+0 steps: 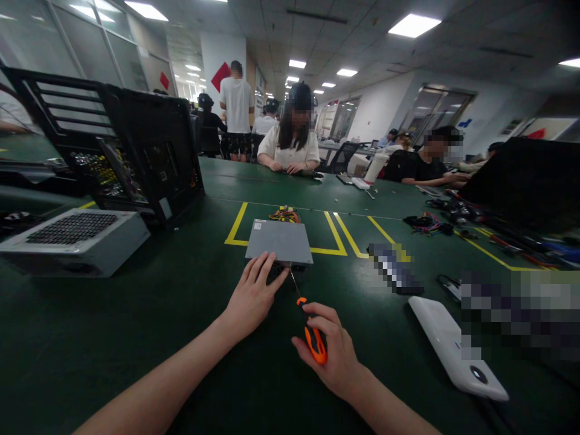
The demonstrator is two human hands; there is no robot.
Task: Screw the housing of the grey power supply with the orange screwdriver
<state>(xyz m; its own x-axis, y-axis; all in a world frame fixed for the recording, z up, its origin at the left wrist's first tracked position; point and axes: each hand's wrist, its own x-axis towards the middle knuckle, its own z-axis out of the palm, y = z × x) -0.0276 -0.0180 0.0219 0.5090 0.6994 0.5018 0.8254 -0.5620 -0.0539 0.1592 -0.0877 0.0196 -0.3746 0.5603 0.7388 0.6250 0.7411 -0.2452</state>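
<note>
A grey metal computer power supply unit (278, 238) lies on the green table in front of me, its bundled coloured cables (285, 214) at the far side. My left hand (254, 296) rests against its near edge, fingers stretched out over the top and front. In my right hand (333, 347) is a screwdriver with an orange and black handle (314, 339), held between thumb and fingers. Its thin shaft points up to the near face of the power supply, close to my left fingertips. Whether the tip sits in a screw is too small to tell.
A second power supply unit (90, 235) and an open black computer case (136, 145) stand at left. Yellow tape (338, 234) marks the table (203, 386). To the right lie a white device (453, 344), cables (428, 223) and blurred items. A person (290, 139) sits opposite.
</note>
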